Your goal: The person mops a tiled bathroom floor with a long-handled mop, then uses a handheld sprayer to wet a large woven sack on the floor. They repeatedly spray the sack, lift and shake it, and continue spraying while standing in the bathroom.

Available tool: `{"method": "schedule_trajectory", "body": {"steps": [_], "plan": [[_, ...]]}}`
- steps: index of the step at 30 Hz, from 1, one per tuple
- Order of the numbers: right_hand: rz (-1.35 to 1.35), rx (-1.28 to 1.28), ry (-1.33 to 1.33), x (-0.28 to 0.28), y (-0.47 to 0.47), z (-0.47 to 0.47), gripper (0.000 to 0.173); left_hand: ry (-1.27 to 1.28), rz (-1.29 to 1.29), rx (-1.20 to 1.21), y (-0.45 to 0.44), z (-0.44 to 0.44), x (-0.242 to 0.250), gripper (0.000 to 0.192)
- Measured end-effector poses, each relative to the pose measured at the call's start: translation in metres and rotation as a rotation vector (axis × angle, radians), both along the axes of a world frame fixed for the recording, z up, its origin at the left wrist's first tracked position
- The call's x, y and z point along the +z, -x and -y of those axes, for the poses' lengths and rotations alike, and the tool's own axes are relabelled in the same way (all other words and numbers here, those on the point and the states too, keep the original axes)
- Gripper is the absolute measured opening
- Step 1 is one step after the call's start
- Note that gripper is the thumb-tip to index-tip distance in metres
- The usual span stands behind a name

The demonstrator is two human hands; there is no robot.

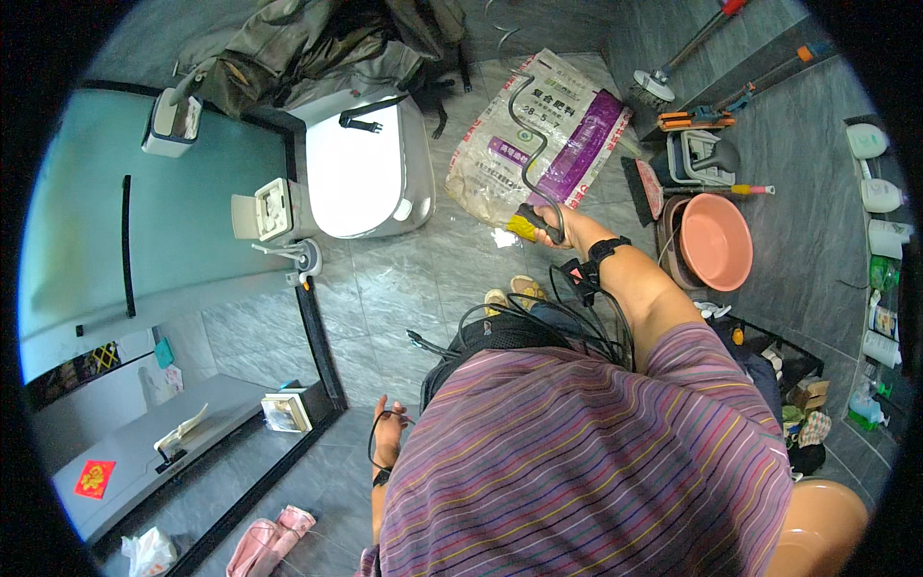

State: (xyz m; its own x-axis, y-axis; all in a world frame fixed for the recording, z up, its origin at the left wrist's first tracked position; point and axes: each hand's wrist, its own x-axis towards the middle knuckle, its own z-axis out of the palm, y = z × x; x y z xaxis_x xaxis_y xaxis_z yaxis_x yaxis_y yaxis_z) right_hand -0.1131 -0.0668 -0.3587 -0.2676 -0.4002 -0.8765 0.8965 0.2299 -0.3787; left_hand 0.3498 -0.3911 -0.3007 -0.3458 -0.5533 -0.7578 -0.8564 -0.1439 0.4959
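My right hand (557, 228) is closed around the dark grip of a yellow-and-black handheld tool (525, 222). A wavy grey cable or rod (532, 133) runs from near that hand up across a printed woven plastic sack (533, 137), which lies flat on the tiled floor. Whether it joins the tool is unclear. Low at the left of my body, my left hand (389, 427) hangs with its fingers partly spread and a thin dark cable beside it. No object shows in its grasp. A small white patch (506, 236) is on the floor near the tool.
A white toilet (357, 169) stands left of the sack, with a lidded bin (275, 209) and toilet brush (308, 256) beside it. At right are a broom (645, 189), a pink basin (716, 241) and a scrub brush (655, 86). Black cables (505, 306) loop at my waist.
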Motion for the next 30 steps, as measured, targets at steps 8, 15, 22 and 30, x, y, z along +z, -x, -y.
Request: {"method": "schedule_trajectory", "body": {"steps": [8, 15, 22, 30], "plan": [[0.219, 0.060, -0.130, 0.008, -0.010, -0.017, 0.049, -0.050, -0.054, 0.016, -0.003, 0.002, -0.010, 0.059], [0.128, 0.048, -0.123, 0.023, -0.010, -0.038, 0.042, -0.040, -0.053, -0.014, 0.000, 0.002, -0.016, 0.058], [0.122, -0.161, -0.224, 0.004, 0.003, -0.048, 0.029, -0.084, -0.094, 0.034, 0.003, 0.005, -0.021, 0.060], [-0.052, -0.310, 0.020, 0.006, 0.038, -0.055, 0.039, -0.151, -0.200, 0.119, 0.010, 0.002, -0.020, 0.060]]}}
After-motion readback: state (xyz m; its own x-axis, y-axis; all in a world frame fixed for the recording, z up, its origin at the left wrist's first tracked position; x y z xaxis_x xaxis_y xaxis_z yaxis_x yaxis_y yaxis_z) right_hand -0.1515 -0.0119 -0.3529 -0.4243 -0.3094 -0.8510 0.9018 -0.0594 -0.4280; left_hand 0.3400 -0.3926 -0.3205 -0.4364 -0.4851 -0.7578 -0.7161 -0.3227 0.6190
